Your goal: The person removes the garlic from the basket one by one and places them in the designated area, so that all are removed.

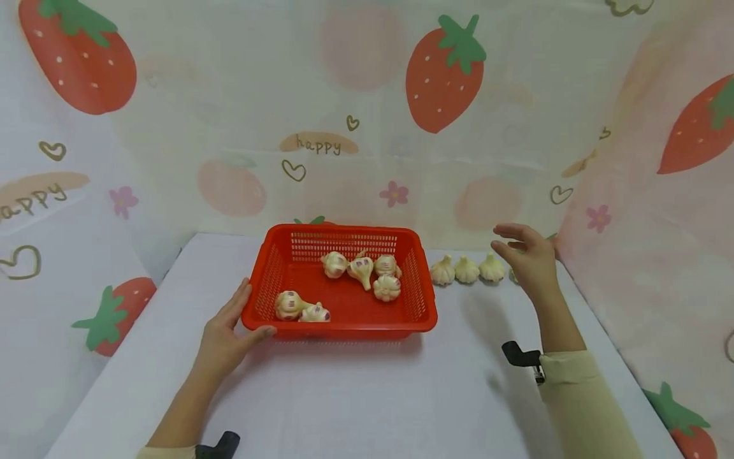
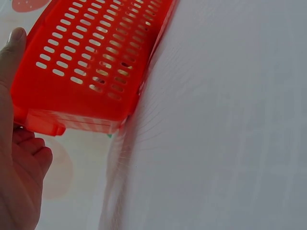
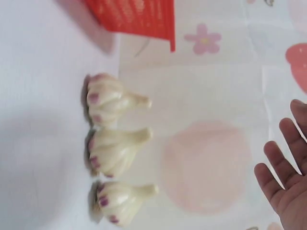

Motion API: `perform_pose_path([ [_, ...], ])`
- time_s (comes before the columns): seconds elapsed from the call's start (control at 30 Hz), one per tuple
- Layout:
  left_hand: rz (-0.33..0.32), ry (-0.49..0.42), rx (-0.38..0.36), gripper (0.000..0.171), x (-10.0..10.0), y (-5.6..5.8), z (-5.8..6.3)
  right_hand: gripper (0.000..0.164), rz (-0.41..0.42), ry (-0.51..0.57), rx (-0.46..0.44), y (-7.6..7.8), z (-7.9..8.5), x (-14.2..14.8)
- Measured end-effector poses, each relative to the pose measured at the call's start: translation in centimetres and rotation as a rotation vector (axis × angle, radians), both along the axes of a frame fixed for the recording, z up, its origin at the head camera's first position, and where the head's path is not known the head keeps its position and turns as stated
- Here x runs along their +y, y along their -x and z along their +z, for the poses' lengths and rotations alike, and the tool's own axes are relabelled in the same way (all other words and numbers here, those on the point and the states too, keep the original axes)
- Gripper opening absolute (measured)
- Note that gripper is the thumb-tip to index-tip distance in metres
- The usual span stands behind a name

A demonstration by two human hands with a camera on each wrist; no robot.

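Note:
A red plastic basket (image 1: 355, 329) with slotted walls stands on the white table, holding several garlic bulbs (image 1: 360, 270). My left hand (image 1: 225, 343) grips its front left corner; in the left wrist view, the thumb (image 2: 14, 48) lies on one side of the rim and the fingers (image 2: 36, 151) curl on the other. To the right of the basket, garlic bulbs (image 1: 467, 270) stand in a row, stems up. Over the right end of this row my right hand (image 1: 530, 262) is raised, its fingers spread apart and holding nothing. It partly hides one bulb there.
The white tabletop (image 1: 355, 401) extends in front of the basket. Behind and at both sides hangs a pale cloth (image 1: 367, 178) printed with strawberries, hearts and flowers. Its back part comes close behind the basket and the garlic row.

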State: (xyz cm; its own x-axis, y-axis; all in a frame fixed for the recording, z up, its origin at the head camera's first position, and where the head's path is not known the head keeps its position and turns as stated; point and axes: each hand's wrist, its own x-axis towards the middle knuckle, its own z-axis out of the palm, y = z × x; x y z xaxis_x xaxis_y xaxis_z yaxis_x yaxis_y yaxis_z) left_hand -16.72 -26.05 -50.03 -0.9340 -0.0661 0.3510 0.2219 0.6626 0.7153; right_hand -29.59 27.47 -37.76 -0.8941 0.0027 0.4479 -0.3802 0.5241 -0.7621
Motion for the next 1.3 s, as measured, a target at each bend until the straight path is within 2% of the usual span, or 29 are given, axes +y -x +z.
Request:
perform_pose_path([
  [0.3,0.007,0.026,0.022,0.099,0.3,-0.2,0.1,0.034,0.137,-0.014,0.023,-0.9,0.5,-5.0],
  [0.47,-0.012,0.036,0.040,0.101,0.3,-0.4,0.3,0.032,0.202,-0.011,0.031,-1.8,1.0,-7.9],
  [0.8,0.004,0.054,0.047,0.098,0.1,-0.5,0.5,0.033,0.348,0.006,0.014,-0.7,0.1,-12.8],
  [1.07,0.009,0.064,0.035,0.098,0.5,-0.5,0.3,0.033,0.441,-0.001,-0.094,-0.8,-0.5,-16.5],
  [1.3,-0.007,0.078,0.065,0.097,1.0,-0.5,0.6,0.030,0.490,-0.027,-0.220,-0.7,-1.7,-19.0],
])
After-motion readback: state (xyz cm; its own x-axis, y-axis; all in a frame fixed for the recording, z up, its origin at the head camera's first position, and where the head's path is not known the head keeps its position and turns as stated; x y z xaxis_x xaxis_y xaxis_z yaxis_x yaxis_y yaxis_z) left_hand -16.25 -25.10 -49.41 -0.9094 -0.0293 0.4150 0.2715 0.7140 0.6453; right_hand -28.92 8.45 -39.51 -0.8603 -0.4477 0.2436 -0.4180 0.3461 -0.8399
